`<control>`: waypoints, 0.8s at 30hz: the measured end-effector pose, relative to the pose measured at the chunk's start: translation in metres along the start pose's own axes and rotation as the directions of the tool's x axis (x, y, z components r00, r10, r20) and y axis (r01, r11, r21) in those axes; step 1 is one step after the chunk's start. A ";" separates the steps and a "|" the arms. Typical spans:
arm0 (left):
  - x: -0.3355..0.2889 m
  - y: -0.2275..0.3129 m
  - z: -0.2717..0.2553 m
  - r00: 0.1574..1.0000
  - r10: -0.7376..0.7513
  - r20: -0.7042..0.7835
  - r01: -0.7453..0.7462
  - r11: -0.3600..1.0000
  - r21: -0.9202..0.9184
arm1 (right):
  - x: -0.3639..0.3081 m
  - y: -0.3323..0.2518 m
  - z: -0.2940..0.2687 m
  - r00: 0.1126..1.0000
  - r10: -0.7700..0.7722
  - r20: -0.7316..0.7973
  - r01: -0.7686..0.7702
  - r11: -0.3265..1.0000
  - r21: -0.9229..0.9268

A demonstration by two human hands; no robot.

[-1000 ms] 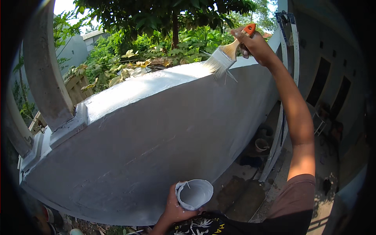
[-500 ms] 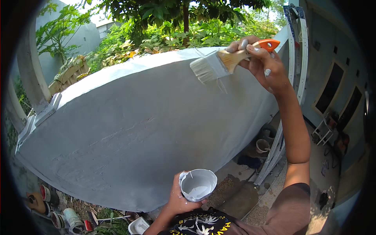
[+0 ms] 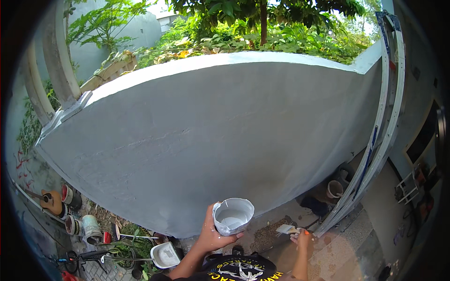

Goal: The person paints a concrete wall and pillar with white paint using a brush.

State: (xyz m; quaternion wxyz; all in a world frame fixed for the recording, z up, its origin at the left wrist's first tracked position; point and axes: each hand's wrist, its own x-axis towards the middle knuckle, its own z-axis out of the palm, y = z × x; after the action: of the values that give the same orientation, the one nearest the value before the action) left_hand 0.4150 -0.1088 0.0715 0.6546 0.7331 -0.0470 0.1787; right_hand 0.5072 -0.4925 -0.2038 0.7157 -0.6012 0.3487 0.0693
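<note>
While standing before the grey wall (image 3: 211, 131): left hand (image 3: 212, 234) raised at chest height, fingers wrapped around white paint cup (image 3: 233, 216), cup upright and part-filled. Right hand (image 3: 302, 239) lowered beside the hip, fingers clamped on paintbrush (image 3: 287, 229), bristles pointing left, well apart from cup. Ladder (image 3: 382, 122) leaning at right.

High head view, facing wall (image 3: 225, 136)

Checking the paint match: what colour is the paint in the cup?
Pale grey-white, seen in the head view inside the paint cup.
</note>
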 end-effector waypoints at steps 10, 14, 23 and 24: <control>0.011 -0.003 0.027 0.997 0.015 0.081 -0.019 0.999 0.050 | -0.045 -0.040 0.017 0.843 0.128 0.522 -0.254 0.951 0.177; 0.009 0.004 0.034 0.996 -0.006 0.085 0.004 1.000 0.024 | -0.022 -0.036 0.031 0.858 0.224 0.462 -0.023 0.915 -0.402; 0.007 0.002 0.018 0.999 -0.022 0.041 0.022 1.000 0.009 | -0.127 -0.287 0.094 0.401 -0.669 0.626 0.866 0.054 -0.497; 0.006 0.001 0.015 0.999 -0.023 0.030 0.023 1.000 0.007 | -0.140 -0.324 0.108 0.275 -0.689 0.670 0.893 -0.075 -0.444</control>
State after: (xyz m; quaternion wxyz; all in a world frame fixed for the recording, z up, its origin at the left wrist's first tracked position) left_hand 0.4233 -0.1230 0.0729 0.6535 0.7383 -0.0480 0.1600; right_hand 0.6154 -0.4366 0.1446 0.2998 -0.9115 -0.2355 -0.1543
